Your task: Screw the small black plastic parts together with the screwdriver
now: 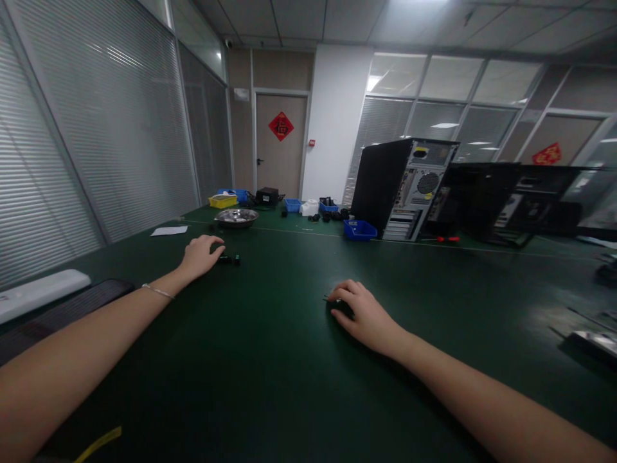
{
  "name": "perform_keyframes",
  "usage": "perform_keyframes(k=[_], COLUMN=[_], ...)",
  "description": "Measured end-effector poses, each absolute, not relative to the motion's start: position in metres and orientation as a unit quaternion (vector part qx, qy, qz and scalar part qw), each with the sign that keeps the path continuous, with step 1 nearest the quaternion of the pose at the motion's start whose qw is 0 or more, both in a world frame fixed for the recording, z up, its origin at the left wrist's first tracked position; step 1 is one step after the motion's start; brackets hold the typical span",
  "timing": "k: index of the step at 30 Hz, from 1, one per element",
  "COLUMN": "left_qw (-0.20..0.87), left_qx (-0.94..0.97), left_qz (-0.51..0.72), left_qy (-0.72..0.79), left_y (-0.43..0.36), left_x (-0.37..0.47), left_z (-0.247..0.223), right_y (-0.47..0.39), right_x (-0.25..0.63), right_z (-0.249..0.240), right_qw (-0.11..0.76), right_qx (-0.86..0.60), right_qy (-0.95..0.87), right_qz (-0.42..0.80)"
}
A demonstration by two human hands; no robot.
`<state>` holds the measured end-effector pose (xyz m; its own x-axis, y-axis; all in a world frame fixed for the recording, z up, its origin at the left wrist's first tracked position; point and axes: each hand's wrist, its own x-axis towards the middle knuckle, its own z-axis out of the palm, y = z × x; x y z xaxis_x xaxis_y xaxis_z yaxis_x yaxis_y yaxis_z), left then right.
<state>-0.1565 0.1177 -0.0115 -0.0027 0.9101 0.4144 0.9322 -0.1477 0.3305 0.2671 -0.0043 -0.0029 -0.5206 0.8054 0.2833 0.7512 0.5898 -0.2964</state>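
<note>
On the left of the green table, my left hand (200,255) has its fingers curved, with a gap between thumb and forefinger. Right by the thumb lies a small black piece (225,260), and a second small dark block (237,260) is just beyond it. My right hand (360,313) curls its fingers and thumb around a small black plug (344,308), low over the table. Thin metal prongs stick out past the fingertips. Most of the plug is hidden by the hand.
A metal bowl (236,218), white paper (168,231) and a yellow tray (223,201) are far left. A blue bin (359,229) stands beside a black computer tower (385,186). A keyboard (72,315) lies near left; metal parts (595,344) are at right.
</note>
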Motion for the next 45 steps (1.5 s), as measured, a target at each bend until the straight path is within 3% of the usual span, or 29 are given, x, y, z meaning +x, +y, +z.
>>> perform_keyframes(k=[11, 16, 23, 27, 34, 39, 45], left_qw=[0.071, -0.039, -0.161, -0.171, -0.098, -0.138, -0.203], left_qx=[-0.81, -0.841, -0.927, -0.921, -0.903, -0.884, -0.894], left_qz=[-0.213, -0.283, -0.203, -0.224, -0.371, -0.376, -0.321], left_qy=[-0.541, -0.46, -0.271, -0.267, -0.194, -0.242, -0.236], left_y=[0.106, 0.066, 0.01, 0.013, -0.016, -0.029, -0.027], left_x=[-0.114, -0.069, 0.0, -0.006, -0.004, 0.01, 0.017], left_z=[-0.016, 0.0, -0.001, 0.001, 0.025, 0.017, 0.007], right_y=[-0.004, -0.006, -0.005, -0.004, -0.003, -0.001, 0.0], right_x=[0.264, 0.262, 0.263, 0.264, 0.267, 0.268, 0.269], right_z=[-0.004, -0.002, -0.004, -0.005, -0.006, -0.009, -0.009], right_qw=[0.156, 0.152, 0.159, 0.166, 0.212, 0.248, 0.226], right_qx=[-0.472, -0.474, -0.464, -0.455, -0.429, -0.448, -0.432], right_qy=[-0.866, -0.866, -0.87, -0.874, -0.872, -0.85, -0.867], right_qz=[0.055, 0.051, 0.044, 0.043, 0.101, 0.126, 0.105])
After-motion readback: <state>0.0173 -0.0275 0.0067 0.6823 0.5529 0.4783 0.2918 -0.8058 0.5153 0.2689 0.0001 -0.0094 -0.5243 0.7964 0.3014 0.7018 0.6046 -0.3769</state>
